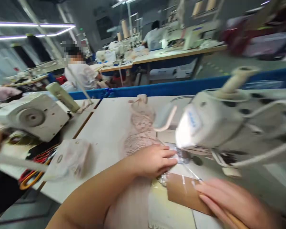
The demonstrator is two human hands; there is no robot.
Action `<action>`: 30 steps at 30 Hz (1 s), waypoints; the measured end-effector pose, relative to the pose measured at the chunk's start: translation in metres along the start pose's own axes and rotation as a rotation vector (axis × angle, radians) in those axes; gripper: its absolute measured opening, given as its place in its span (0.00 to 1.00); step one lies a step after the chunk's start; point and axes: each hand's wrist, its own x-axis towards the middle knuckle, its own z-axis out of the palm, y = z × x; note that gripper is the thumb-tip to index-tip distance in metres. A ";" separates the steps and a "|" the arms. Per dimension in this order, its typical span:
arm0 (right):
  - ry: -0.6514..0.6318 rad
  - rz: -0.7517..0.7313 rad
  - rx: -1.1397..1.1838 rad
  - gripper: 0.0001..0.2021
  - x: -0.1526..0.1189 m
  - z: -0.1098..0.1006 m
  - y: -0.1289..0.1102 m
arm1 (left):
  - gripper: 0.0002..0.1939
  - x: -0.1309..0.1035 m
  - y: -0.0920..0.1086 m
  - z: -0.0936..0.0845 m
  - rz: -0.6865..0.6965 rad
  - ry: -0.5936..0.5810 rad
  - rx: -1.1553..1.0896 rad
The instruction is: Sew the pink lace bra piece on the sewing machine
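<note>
By the right hand (231, 197), a thin metal-shafted tool (193, 173) is grasped; whether anything is held by the left hand (154, 160) cannot be told. Beyond the latter, crinkled pink fabric (141, 127) is laid; leftward, white tabletop (107, 124) is bounded by a brown strip (84, 124). Rightward, blue lettering (193, 119) on the white sewing machine (212, 117) is illegible.

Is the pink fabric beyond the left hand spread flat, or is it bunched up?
Bunched up: the pink fabric lies in a narrow, wrinkled heap beyond the left hand.
</note>
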 end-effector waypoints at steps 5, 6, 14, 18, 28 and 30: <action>-0.029 0.020 -0.018 0.13 0.016 -0.012 -0.010 | 0.17 -0.004 -0.006 0.003 0.039 0.099 -0.066; -0.047 0.034 -0.002 0.12 0.017 -0.011 -0.009 | 0.18 -0.004 -0.005 0.004 0.041 0.108 -0.067; -0.102 0.061 0.066 0.10 0.009 -0.005 -0.006 | 0.21 -0.005 -0.004 0.008 -0.017 0.116 -0.064; -0.109 0.073 0.058 0.10 0.011 -0.006 -0.005 | 0.22 -0.004 -0.004 0.010 -0.036 0.110 -0.075; -0.104 0.081 0.015 0.10 0.010 -0.001 -0.001 | 0.21 -0.004 -0.003 0.012 -0.062 0.102 -0.093; -0.087 0.073 0.000 0.09 0.009 0.001 -0.001 | 0.21 -0.004 -0.003 0.012 -0.067 0.095 -0.088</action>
